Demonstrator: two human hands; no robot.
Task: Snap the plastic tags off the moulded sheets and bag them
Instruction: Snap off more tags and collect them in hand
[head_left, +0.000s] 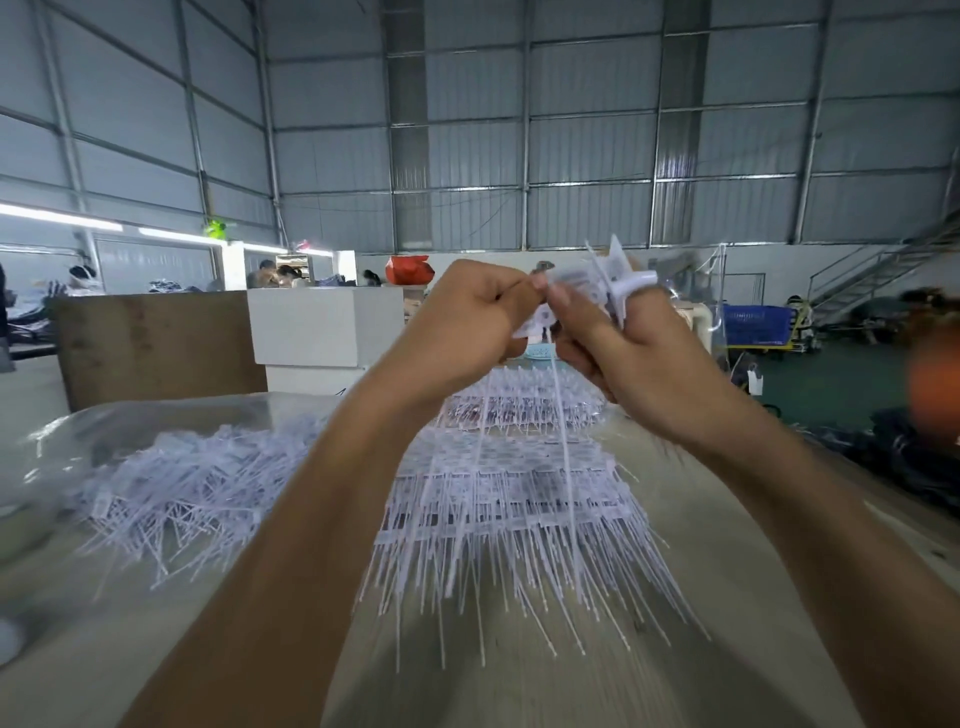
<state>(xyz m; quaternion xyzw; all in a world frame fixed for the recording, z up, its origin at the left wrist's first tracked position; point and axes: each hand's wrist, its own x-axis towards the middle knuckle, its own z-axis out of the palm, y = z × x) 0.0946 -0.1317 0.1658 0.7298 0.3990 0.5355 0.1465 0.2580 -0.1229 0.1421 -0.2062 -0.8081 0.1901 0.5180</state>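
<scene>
Both hands, left hand (470, 317) and right hand (618, 338), were raised together, each pinching the white tags (597, 283). Moulded sheets (514, 499) lay mid-tabletop (727, 545).

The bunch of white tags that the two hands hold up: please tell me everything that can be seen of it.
The bunch of tags is white, thin plastic by its look, blurred by motion. Flat heads, some with dark print, fan out at the top right, and long thin tails hang straight down toward the moulded sheets on the table. It is raised above the table, in front of the person. The left hand pinches its left end between thumb and fingers, and the right hand grips it from the right. How many tags it holds cannot be told.
</scene>
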